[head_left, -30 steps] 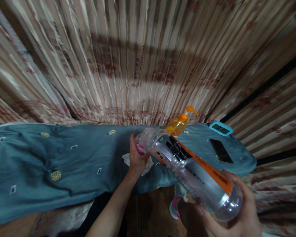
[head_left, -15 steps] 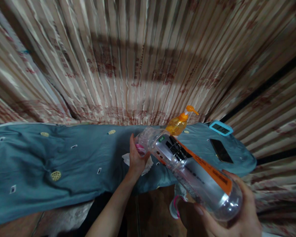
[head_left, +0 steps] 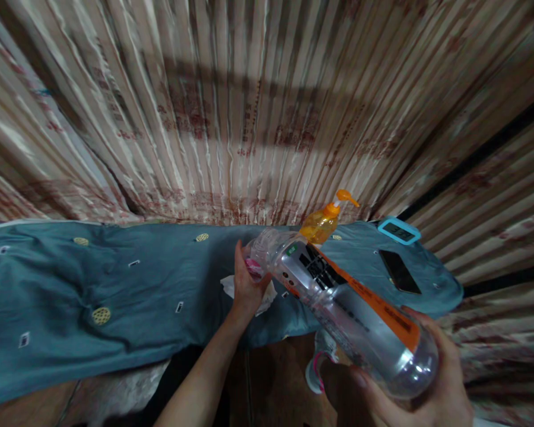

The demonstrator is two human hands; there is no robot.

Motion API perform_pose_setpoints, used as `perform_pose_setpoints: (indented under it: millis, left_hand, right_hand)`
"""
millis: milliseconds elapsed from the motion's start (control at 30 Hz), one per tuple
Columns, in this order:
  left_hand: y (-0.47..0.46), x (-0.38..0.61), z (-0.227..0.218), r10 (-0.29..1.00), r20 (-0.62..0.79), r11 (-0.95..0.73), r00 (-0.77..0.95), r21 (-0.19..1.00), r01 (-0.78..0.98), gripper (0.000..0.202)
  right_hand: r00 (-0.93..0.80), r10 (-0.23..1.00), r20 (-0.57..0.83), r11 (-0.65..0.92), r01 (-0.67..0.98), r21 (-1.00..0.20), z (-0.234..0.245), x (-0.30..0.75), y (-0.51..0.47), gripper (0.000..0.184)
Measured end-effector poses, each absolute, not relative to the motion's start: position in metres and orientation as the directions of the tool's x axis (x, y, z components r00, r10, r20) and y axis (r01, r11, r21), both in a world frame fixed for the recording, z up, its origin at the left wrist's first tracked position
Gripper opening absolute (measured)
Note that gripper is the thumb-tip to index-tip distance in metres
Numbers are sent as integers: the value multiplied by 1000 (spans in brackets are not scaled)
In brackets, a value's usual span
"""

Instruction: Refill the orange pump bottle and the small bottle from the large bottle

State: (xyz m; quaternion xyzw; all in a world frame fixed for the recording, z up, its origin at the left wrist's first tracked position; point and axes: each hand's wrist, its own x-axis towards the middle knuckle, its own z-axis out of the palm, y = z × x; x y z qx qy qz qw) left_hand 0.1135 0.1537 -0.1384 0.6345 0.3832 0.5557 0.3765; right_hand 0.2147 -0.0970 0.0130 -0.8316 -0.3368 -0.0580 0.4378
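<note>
My right hand (head_left: 416, 379) grips the base of a large clear plastic bottle (head_left: 338, 302) with an orange and silver label. The bottle lies tilted, its neck pointing away toward the left. My left hand (head_left: 245, 279) is closed round the pink cap (head_left: 253, 268) at the bottle's mouth. Just under that hand a crumpled white tissue (head_left: 267, 296) lies on the teal cloth (head_left: 115, 284) that covers the surface.
An orange pump bottle (head_left: 324, 222) stands behind the clear bottle. A blue-framed digital clock (head_left: 399, 230) and a dark phone (head_left: 399, 271) lie on the cloth at the right. A striped curtain (head_left: 249, 107) hangs behind. A pink-trimmed shoe (head_left: 317, 367) sits on the floor below.
</note>
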Motion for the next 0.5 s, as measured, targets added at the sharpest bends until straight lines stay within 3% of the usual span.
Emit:
perform_pose_setpoints:
  millis: [500]
  left_hand:
    - [152,113,-136,926,365,-371,96,927,52,115]
  right_hand:
    - [739,518,431,-386,652,-653,13,215,-97,99]
